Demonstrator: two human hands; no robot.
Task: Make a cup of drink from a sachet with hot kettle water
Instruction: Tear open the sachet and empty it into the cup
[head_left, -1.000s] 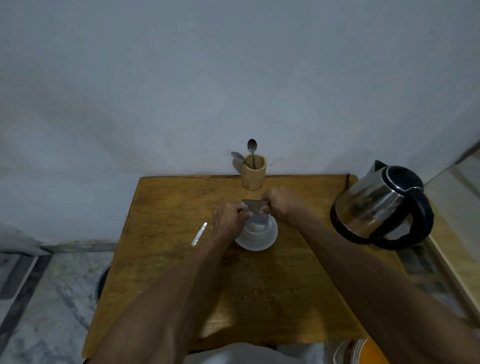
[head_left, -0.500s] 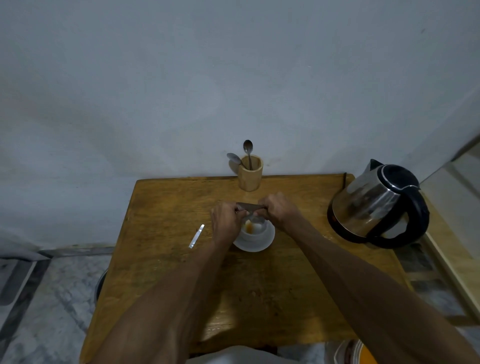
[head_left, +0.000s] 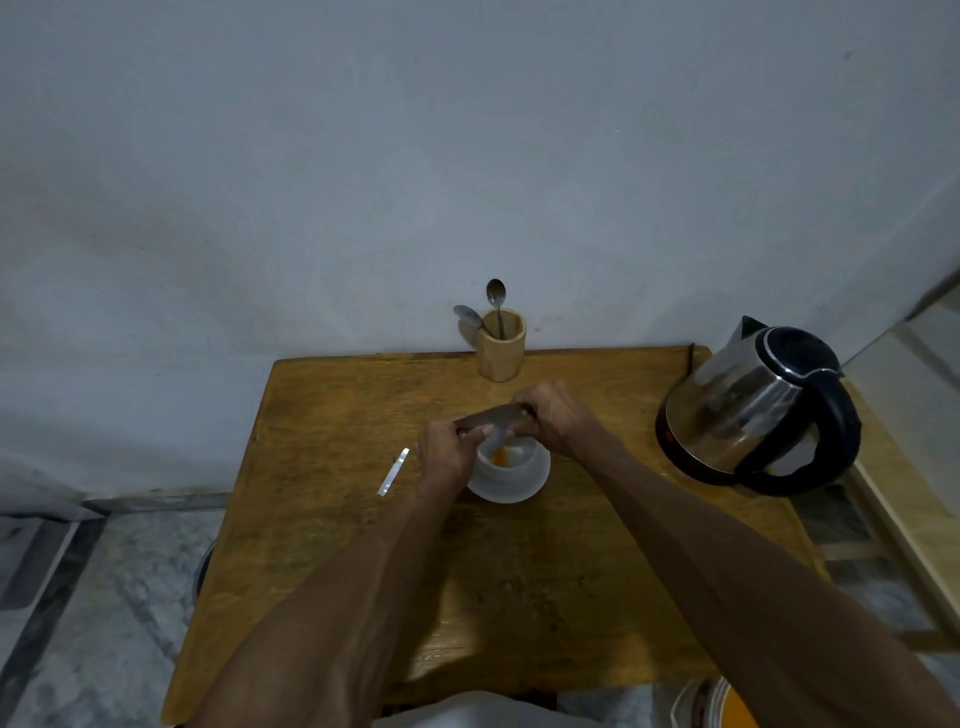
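A white cup (head_left: 506, 460) stands on a white saucer (head_left: 530, 486) in the middle of the wooden table (head_left: 322, 426). Orange powder lies inside the cup. My left hand (head_left: 447, 449) and my right hand (head_left: 556, 418) each pinch one end of a dark sachet (head_left: 493, 418), held tilted just above the cup's rim. A steel kettle (head_left: 753, 410) with a black handle sits at the table's right edge, apart from both hands.
A wooden holder (head_left: 501, 345) with two spoons (head_left: 496, 299) stands at the table's back edge by the wall. A torn silver strip (head_left: 393, 471) lies left of the cup. An orange-and-white container (head_left: 717, 704) shows at the bottom right, below the table.
The sachet has tipped from flat to tilted over the cup, and orange powder now shows inside it. Both hands have stayed at the cup.
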